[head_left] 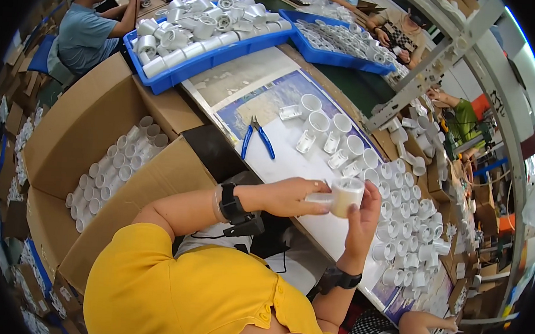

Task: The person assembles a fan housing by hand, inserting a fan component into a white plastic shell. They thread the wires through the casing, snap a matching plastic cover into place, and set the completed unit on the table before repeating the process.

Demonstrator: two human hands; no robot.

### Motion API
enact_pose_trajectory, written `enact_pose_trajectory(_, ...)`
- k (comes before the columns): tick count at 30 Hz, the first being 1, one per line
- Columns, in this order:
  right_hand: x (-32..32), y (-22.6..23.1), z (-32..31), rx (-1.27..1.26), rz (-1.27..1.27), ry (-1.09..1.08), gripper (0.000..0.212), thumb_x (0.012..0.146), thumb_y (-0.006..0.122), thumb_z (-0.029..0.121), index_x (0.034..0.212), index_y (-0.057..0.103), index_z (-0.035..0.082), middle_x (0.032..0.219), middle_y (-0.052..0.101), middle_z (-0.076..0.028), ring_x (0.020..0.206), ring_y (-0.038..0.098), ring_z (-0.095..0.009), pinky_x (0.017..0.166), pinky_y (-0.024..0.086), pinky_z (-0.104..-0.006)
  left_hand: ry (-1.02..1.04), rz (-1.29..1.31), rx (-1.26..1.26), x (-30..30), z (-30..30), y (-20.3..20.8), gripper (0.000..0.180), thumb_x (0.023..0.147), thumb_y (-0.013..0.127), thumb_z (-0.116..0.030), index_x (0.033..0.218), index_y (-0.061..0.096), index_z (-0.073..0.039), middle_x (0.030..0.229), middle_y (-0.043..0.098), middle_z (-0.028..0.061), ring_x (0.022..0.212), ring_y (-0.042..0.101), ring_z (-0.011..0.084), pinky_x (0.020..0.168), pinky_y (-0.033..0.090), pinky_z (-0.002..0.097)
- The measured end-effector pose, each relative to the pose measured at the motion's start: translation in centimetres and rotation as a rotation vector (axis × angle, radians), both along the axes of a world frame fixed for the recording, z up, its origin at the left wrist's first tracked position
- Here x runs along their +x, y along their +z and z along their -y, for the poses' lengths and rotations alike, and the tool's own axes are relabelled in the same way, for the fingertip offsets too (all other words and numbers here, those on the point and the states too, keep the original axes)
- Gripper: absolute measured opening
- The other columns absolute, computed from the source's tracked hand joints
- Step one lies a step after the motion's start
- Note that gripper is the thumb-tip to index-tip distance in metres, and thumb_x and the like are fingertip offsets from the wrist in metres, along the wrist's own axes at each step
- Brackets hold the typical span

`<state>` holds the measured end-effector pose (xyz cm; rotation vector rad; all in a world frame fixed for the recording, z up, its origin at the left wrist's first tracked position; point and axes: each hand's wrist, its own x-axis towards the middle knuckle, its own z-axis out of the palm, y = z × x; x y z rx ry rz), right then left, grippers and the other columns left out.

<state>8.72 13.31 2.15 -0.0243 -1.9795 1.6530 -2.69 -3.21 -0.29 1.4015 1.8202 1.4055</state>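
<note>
Above the front edge of the table, both hands hold a white plastic cup-shaped part (347,198) with a short piece sticking out of its left side. My left hand (287,196) closes its fingers on that side piece. Curled around the right side of the cup is my right hand (365,219), its thumb toward me. Just beyond lie several similar white cups with side tabs (317,122). A pair of blue-handled nippers (258,138) rests on the table to their left, jaws pointing away. Many more white cups (402,215) stand packed together right of my right hand.
An open cardboard box (73,140) with white cylinders stands at my left. Blue trays (162,82) heaped with white parts line the far side. A metal frame post (436,61) rises at the right. Other people sit around, one close at the lower right.
</note>
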Motion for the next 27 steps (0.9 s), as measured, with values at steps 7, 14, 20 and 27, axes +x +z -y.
enact_pose_trajectory(7,0.7,-1.2,-1.6,-0.134,0.065,-0.039,0.029,0.095,0.049,0.014,0.121,0.051,0.001,0.116,0.058,-0.010,0.098,0.056,-0.016,0.085,0.044,-0.0295,0.381,0.263,0.044,-8.9,5.4,5.4,0.044,0.094,0.051,-0.034,0.127,0.047,-0.005,0.097,0.060,0.0035,0.069,0.049,0.0074,0.056,0.043,0.0222)
enact_pose_trajectory(14,4.3,-4.2,-4.1,-0.117,0.242,-0.193,0.020,0.095,0.049,0.012,0.108,0.058,0.000,0.108,0.061,-0.008,0.090,0.058,-0.014,0.080,0.045,-0.0267,1.066,-0.484,-0.204,-30.3,13.9,9.6,0.036,0.087,0.051,-0.030,0.109,0.059,-0.003,0.105,0.062,0.0226,0.091,0.063,0.0350,0.074,0.051,0.0433)
enact_pose_trajectory(20,5.3,-5.9,-5.4,-0.215,0.301,-0.280,0.016,0.095,0.049,0.011,0.103,0.058,0.001,0.103,0.062,-0.008,0.086,0.058,-0.013,0.078,0.046,-0.0255,1.128,-0.903,-0.551,-43.1,20.8,8.7,0.041,0.085,0.051,-0.032,0.107,0.062,0.001,0.098,0.065,0.0253,0.091,0.063,0.0395,0.084,0.048,0.0453)
enact_pose_trajectory(27,4.5,-6.5,-5.2,-0.222,0.351,-0.262,0.015,0.096,0.049,0.012,0.101,0.058,0.001,0.097,0.063,-0.008,0.085,0.057,-0.013,0.079,0.046,-0.0260,1.068,-0.705,-0.739,-47.4,21.0,6.9,0.040,0.085,0.050,-0.029,0.105,0.063,0.003,0.099,0.064,0.0261,0.093,0.063,0.0394,0.082,0.049,0.0446)
